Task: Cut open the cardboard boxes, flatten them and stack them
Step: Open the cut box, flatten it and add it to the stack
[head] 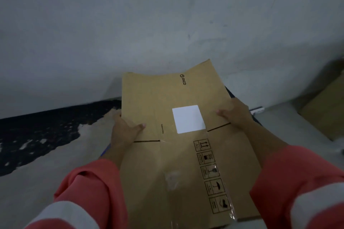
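Flattened box (173,135) held lengthwise, pointing toward wall (130,24)

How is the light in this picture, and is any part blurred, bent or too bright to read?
Head view: dim, bluish light; the white label on the box is blown out, no text readable; the tape shows slight glare; a second box at the right edge is blurred; the wide lens bends the wall along its foot; the left hand and right hand are soft but clear.
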